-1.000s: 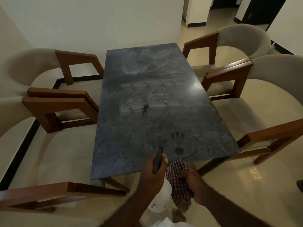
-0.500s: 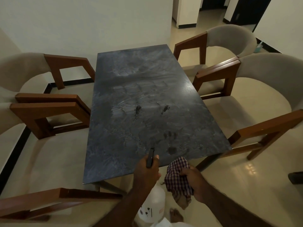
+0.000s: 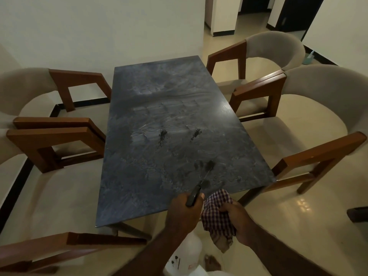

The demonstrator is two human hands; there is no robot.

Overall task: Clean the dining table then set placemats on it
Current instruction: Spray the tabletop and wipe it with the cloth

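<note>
The dark stone dining table (image 3: pixel 179 108) is smeared with pale streaks and bears dark wet splashes (image 3: pixel 162 134) near its middle. Another fresh splash (image 3: pixel 209 166) lies by the near right corner. Over the table's near edge, my left hand (image 3: pixel 183 212) grips the dark trigger head (image 3: pixel 194 196) of a white spray bottle (image 3: pixel 185 255), nozzle pointed at the tabletop. Just to its right, below the table edge, my right hand (image 3: pixel 239 222) holds a bunched checked cloth (image 3: pixel 217 216). No placemats are in view.
Padded wooden armchairs ring the table: two on the left (image 3: pixel 49 140), two on the right (image 3: pixel 318 116), and a wooden arm (image 3: pixel 79 242) at the near left. A bare foot (image 3: pixel 212 263) stands on the tiled floor. A doorway opens at the back right.
Two more wet splashes have appeared on the table, one to the right of the first and one near the front right. My left hand has turned the nozzle rightward. The cloth hand stayed put.
</note>
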